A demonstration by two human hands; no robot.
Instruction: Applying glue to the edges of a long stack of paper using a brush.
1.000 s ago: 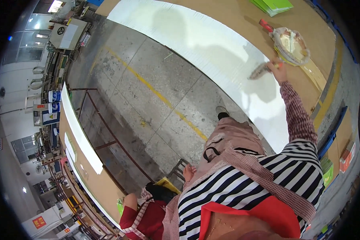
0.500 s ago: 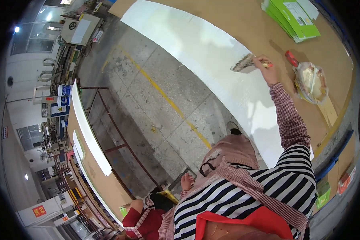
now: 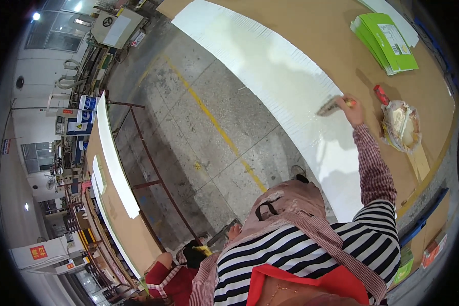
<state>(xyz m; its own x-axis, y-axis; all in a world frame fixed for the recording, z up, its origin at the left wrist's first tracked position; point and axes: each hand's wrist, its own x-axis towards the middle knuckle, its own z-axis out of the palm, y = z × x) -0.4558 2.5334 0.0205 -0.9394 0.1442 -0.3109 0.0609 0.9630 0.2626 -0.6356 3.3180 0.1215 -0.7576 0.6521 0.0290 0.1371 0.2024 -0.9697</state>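
Note:
My right hand (image 3: pixel 353 113) is closed around the handle of a wide, flat brush (image 3: pixel 330 106). The bristles are at the right edge of a long white sheet (image 3: pixel 290 86), which lies along the left side of a brown-topped table (image 3: pixel 359 84). Parts of the sheet look wet and slightly yellowish. To the right of this hand stands a plastic-lined tub (image 3: pixel 402 126) with pale contents. A red-handled tool (image 3: pixel 381 95) leans at its rim. My left hand (image 3: pixel 233 232) hangs low beside my apron, mostly hidden; its fingers are not clear.
Green printed cardboard pieces (image 3: pixel 385 43) are stacked at the table's far right. A wooden strip (image 3: pixel 418 162) lies by the tub. Across the grey floor, a second table (image 3: pixel 120 204) on a brown metal frame holds white sheets. A person in red (image 3: pixel 171 278) is at lower left.
The whole view has shifted, so the table sits lower and further right. My right hand has moved slightly nearer with the brush, which is turned more edge-on. My left hand shows less.

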